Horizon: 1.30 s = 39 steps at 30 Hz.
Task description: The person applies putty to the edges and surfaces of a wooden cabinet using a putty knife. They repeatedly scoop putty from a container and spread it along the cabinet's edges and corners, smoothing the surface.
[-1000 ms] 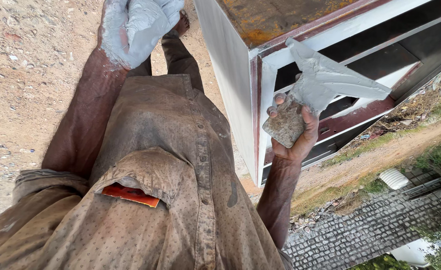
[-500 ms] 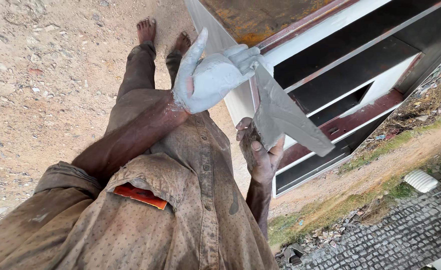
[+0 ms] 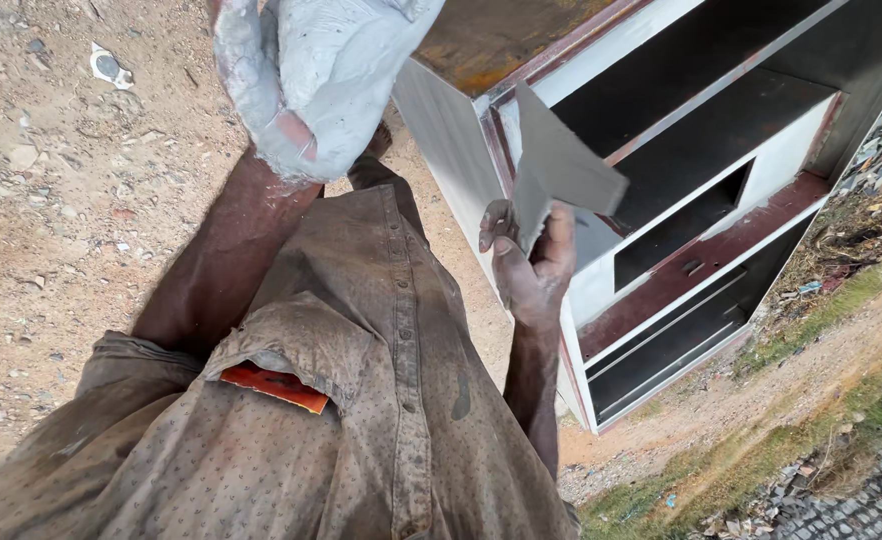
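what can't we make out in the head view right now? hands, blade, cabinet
- Left hand: coated in grey paste and cut off by the top edge, so what it grips cannot be told.
- Flat blade: its lower end is hidden inside the right hand, so the handle does not show.
- Metal cabinet: top and right side run past the frame; its dark shelves are too shadowed to show contents.
- Orange card: mostly tucked into the shirt pocket.
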Available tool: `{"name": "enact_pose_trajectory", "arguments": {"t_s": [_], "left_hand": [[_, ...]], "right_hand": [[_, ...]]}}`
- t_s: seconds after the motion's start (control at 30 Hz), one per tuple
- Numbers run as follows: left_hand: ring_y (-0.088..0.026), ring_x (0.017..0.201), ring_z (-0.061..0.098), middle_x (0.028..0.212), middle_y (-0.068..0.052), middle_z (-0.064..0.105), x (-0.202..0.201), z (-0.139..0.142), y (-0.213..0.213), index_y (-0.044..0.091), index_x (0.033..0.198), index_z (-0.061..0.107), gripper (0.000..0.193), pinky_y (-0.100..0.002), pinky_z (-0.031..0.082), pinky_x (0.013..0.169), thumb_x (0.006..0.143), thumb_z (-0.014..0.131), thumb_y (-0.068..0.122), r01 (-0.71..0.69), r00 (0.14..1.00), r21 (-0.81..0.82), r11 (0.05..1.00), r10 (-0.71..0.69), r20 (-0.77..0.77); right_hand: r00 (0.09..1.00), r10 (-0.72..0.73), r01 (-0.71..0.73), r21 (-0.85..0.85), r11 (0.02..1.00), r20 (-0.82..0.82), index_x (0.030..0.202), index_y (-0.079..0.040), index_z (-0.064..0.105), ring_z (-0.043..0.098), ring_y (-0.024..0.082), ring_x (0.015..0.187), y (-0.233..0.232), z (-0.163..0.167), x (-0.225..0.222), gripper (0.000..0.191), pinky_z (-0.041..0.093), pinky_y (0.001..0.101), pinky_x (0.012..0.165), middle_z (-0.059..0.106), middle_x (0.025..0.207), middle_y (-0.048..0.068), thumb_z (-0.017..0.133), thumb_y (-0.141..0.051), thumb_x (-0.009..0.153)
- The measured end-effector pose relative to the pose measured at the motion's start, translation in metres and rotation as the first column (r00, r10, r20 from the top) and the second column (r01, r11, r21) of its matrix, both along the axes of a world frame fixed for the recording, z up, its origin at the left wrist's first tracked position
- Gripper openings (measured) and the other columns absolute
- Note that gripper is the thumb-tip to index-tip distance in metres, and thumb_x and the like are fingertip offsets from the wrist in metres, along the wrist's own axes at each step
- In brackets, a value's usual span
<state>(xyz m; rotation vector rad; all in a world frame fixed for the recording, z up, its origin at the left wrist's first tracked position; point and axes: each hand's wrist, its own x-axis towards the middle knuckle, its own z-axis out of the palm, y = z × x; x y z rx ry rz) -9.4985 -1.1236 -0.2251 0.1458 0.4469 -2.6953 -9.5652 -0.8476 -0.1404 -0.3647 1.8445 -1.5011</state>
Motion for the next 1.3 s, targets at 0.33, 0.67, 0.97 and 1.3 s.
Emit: {"name": "enact_pose_trajectory", "arguments": {"t_s": [0.33, 0.67, 0.97, 1.3], "left_hand": [[-0.036, 0.162, 0.030, 0.171, -0.024, 0.028, -0.022, 0.020, 0.042, -0.005, 0.164, 0.021, 0.103, -0.047, 0.029, 0.136, 0.097, 0.047, 0.069, 0.304, 0.935, -0.169, 0.937, -0.328, -0.136], [-0.025, 0.121, 0.055, 0.139, -0.030, 0.047, -0.104, -0.046, 0.044, -0.013, 0.148, 0.043, 0.106, -0.035, 0.052, 0.097, 0.089, 0.069, 0.071, 0.647, 0.762, -0.758, 0.087, -0.026, 0.647], [-0.024, 0.117, 0.062, 0.133, -0.014, 0.058, -0.086, -0.042, -0.001, 0.003, 0.134, 0.052, 0.081, -0.035, 0.057, 0.097, 0.089, 0.071, 0.067, 0.482, 0.873, -0.595, 0.643, -0.297, 0.387], [-0.031, 0.121, 0.060, 0.128, -0.016, 0.056, -0.022, -0.113, 0.007, 0.000, 0.128, 0.048, 0.055, -0.042, 0.057, 0.103, 0.107, 0.063, 0.048, 0.440, 0.875, -0.324, 0.837, -0.320, 0.362]], "right_hand": [[0.657, -0.008, 0.617, -0.532, 0.580, 0.754, 0.148, -0.006, 0.041, 0.059, 0.026, 0.095, 0.042, -0.050, 0.003, 0.062, 0.053, 0.0333, 0.066, 0.051, 0.154, 0.016, 0.064, -0.018, 0.092], [0.965, -0.015, 0.032, -0.061, 0.998, 0.261, 0.165, 0.000, 0.044, 0.052, 0.016, 0.077, -0.002, -0.041, 0.008, 0.086, 0.044, 0.0237, 0.061, 0.060, 0.106, 0.015, 0.077, -0.013, 0.086], [0.856, -0.012, 0.341, -0.548, 0.764, 0.516, 0.144, -0.004, 0.049, 0.067, 0.032, 0.101, 0.029, -0.013, -0.033, 0.066, 0.060, 0.0412, 0.073, 0.062, 0.121, 0.018, 0.079, -0.007, 0.085], [0.389, 0.479, 0.101, 0.553, 0.827, -0.787, 0.160, -0.010, 0.047, 0.051, 0.039, 0.146, 0.105, -0.041, -0.153, 0.091, 0.046, 0.0512, 0.122, 0.042, 0.165, 0.014, 0.071, 0.011, 0.075]]}}
